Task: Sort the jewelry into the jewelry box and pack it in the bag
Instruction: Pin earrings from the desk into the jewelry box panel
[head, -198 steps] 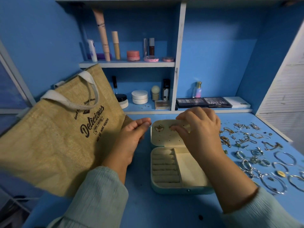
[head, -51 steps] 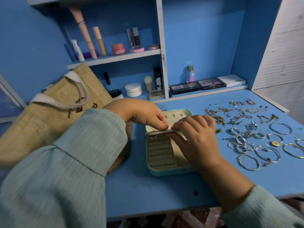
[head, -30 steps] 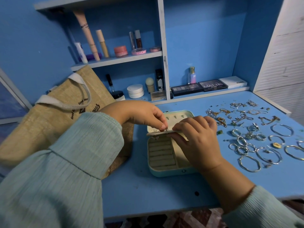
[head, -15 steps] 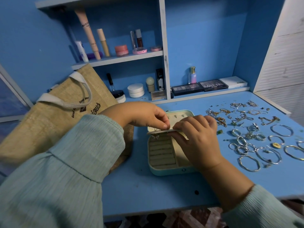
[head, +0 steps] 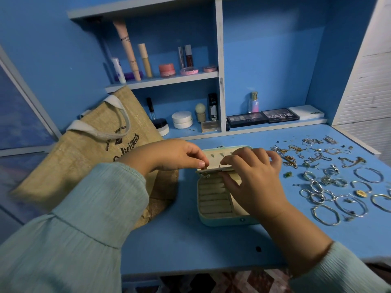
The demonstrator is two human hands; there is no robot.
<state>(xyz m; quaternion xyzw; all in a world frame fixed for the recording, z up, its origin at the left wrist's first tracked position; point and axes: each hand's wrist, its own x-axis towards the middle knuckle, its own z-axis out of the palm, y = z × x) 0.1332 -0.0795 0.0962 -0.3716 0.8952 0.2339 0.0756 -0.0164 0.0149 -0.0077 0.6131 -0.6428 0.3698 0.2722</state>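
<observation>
The small mint-green jewelry box with cream lining (head: 220, 208) lies open on the blue worktop (head: 190, 246), its long axis running away from the person, clasp end nearest and lid end toward the shelves. Its cream ring rolls fill the left part of the base. The cream earring panel (head: 213, 170) of the lid stands tipped up over the base — the right hand (head: 254, 178) grips its edge, thumb under and fingers curled over the top. The left hand (head: 179, 155) pinches something small at the panel's left end, probably an earring back; it is too small to tell. A tiny gold piece (head: 204, 176) hangs on the panel's front face.

Left of the box the tan jute bag with white handles and dark lettering (head: 88, 153) leans, its lower edge near the box. Right of the box the loose silver and gold jewelry (head: 325, 182) lies spread — chains farther back, rings in the middle, bangles nearest. Behind the box, blue shelves (head: 165, 80) carry cosmetics and eyeshadow palettes (head: 263, 117).
</observation>
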